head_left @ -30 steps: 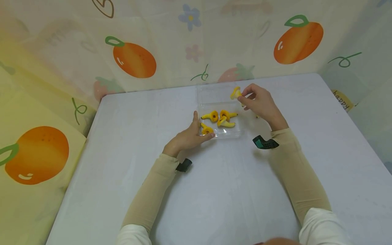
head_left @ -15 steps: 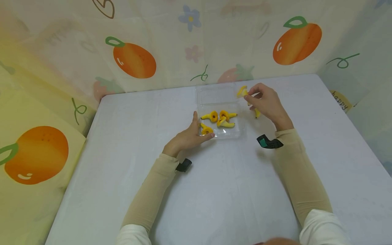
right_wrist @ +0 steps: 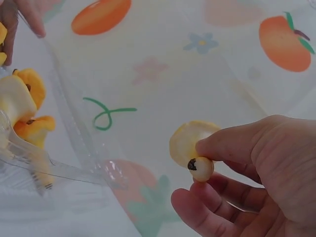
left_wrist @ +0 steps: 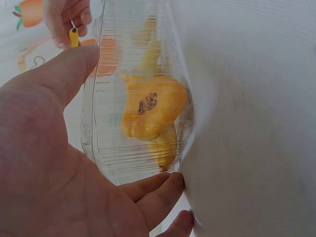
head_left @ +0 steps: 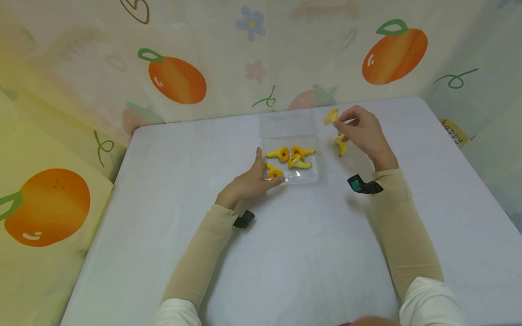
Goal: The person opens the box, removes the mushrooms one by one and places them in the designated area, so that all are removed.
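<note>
Between thumb and fingertips, my right hand [head_left: 363, 131] pinches a yellow trumpet-shaped mushroom [head_left: 332, 116], raised to the right of the clear plastic box's lid. Its pale cap and dark-tipped stem [right_wrist: 201, 168] show in the right wrist view. Just below that hand, another yellow mushroom [head_left: 340, 145] lies on the table. My left hand [head_left: 250, 181] rests against the near left corner of the clear plastic box [head_left: 316, 176], thumb along the front and fingers along the left side. Several yellow mushrooms [head_left: 299, 162] lie inside the box, one [left_wrist: 153, 106] partly seen through its ribbed wall.
The box's clear lid [head_left: 287, 123] lies folded back toward the far edge of the white table [head_left: 183, 181]. A fruit-printed curtain [head_left: 228, 54] hangs close behind the table, and more printed cloth [head_left: 41, 136] stands at the left.
My right hand has moved right, away from the box, with the mushroom still pinched. The mushroom on the table has come into fuller view beneath it. My left hand stays at the box.
</note>
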Tool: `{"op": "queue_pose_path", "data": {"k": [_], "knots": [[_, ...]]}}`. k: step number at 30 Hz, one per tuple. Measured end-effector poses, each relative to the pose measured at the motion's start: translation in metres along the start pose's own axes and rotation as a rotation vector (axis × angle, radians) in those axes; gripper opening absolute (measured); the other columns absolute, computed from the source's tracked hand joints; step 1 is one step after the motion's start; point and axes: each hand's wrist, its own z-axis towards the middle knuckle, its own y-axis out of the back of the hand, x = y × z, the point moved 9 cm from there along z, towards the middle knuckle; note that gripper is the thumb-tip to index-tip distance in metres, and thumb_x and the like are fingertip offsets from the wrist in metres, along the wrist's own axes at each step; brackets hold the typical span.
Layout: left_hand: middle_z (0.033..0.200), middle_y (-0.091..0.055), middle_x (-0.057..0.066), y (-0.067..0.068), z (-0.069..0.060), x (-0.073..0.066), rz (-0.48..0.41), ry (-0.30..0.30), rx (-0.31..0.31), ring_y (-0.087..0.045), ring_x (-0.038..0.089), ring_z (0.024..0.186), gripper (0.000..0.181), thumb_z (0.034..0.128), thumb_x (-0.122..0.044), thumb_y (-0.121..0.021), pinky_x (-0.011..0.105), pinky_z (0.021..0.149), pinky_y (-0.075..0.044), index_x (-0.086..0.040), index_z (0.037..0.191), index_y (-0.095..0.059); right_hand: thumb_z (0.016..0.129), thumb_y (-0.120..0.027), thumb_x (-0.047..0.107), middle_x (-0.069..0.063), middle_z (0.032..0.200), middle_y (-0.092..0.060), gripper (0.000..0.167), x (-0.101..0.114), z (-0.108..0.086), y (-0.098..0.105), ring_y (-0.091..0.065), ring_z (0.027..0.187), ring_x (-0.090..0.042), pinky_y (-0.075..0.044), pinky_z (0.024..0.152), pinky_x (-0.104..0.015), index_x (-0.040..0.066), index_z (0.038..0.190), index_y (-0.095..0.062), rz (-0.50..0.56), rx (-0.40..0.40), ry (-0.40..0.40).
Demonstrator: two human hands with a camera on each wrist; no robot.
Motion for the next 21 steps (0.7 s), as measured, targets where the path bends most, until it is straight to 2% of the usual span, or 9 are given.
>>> {"op": "queue_pose_path", "data": {"k": [6,11,21], "knots": [[0.172,0.002,0.007,0.0,0.001,0.0,0.002,0.008,0.004,-0.017,0.028,0.158,0.122,0.0897,-0.07,-0.06,0.049,0.128,-0.024,-0.028,0.152,0.037,0.097,-0.066,0.032,0.005,0.101,-0.061,0.027,-0.005,0.0,0.007,-0.068,0.066,-0.008,-0.053,0.072,-0.023,0.01,0.11,-0.056,0.026,-0.004,-0.018],[0.172,-0.002,0.006,0.001,0.0,0.002,0.007,0.018,0.002,-0.02,0.028,0.157,0.122,0.0894,-0.07,-0.06,0.05,0.127,-0.025,-0.029,0.152,0.037,0.097,-0.066,0.03,0.005,0.101,-0.058,0.027,-0.008,0.001,0.01,-0.066,0.068,-0.002,-0.058,0.066,-0.019,0.009,0.11,-0.055,0.058,0.001,-0.021],[0.172,-0.001,0.005,0.0,0.001,0.003,0.013,0.027,-0.003,-0.024,0.029,0.156,0.122,0.0892,-0.071,-0.059,0.051,0.126,-0.027,-0.03,0.151,0.038,0.098,-0.064,0.028,0.004,0.103,-0.056,0.026,-0.013,0.0,0.021,-0.066,0.073,-0.006,-0.058,0.064,-0.017,0.008,0.111,-0.055,0.063,-0.02,-0.03]]}}
